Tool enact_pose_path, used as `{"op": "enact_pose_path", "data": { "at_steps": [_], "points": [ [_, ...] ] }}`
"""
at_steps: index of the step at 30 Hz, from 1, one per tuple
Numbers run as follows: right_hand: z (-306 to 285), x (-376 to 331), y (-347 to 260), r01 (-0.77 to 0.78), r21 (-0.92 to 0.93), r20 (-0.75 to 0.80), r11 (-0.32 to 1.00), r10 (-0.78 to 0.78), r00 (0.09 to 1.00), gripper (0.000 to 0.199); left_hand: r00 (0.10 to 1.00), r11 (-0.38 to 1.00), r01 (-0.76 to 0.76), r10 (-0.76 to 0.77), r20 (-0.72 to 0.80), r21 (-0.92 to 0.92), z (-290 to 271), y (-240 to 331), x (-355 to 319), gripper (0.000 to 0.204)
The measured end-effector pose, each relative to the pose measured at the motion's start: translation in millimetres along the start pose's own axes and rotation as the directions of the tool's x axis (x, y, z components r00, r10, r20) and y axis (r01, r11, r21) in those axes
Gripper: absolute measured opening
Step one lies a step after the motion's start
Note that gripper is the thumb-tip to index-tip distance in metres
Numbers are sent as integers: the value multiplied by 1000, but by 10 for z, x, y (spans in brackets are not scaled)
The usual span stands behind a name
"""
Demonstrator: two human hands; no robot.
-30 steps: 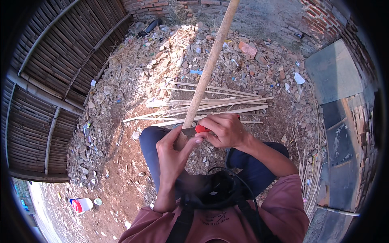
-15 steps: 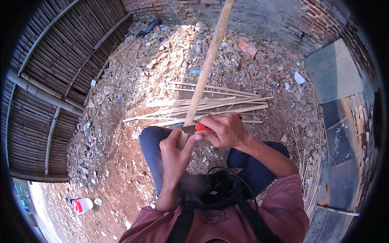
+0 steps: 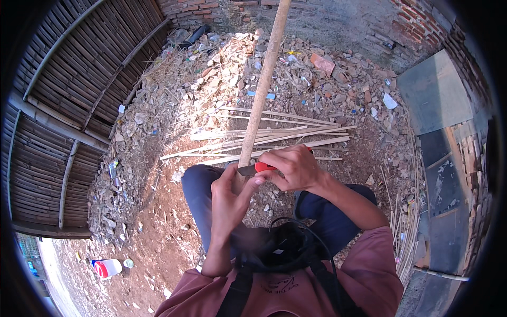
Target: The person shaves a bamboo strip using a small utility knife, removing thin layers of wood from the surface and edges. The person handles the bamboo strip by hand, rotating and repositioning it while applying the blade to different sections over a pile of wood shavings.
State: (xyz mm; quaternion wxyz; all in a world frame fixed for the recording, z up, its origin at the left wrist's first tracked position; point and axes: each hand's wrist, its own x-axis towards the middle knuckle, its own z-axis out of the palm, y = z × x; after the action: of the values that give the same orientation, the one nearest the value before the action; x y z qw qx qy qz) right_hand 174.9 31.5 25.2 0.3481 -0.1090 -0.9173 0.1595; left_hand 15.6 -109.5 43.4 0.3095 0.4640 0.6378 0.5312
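Observation:
A long, pale bamboo pole [image 3: 263, 87] rises from between my knees and leans away toward the far wall. Around its near end my left hand [image 3: 228, 195] is closed, thumb and fingers on either side. My right hand [image 3: 293, 168] grips the red handle of a knife [image 3: 247, 170]. The dark blade lies across the pole just beside my left fingers, and my right thumb touches close to the pole's near end. Beyond my knees, several split bamboo strips [image 3: 285, 136] lie on the ground in a loose fan.
Rubble and litter [image 3: 222, 79] cover the ground up to a brick wall [image 3: 338, 26]. A bamboo-slat panel [image 3: 63, 105] stands at the left. Flat boards [image 3: 438, 95] lean at the right, near long thin strips [image 3: 409, 238]. A red-and-white container [image 3: 108, 268] lies at lower left.
The pole's far end has swung a little to the left. My left hand has turned slightly with it, while the knife blade stays against the pole near its end.

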Motion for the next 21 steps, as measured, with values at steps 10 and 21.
{"op": "enact_pose_path", "data": {
  "at_steps": [10,21],
  "points": [
    [-42,26,-60,-15,-36,31,999,16,999,34,999,997,47,-47,6,54,-1,-33,4,34],
    [41,-30,-36,-57,-103,-1,993,57,998,35,998,998,15,-12,-55,57,60,-4,18,33]
  ]
}}
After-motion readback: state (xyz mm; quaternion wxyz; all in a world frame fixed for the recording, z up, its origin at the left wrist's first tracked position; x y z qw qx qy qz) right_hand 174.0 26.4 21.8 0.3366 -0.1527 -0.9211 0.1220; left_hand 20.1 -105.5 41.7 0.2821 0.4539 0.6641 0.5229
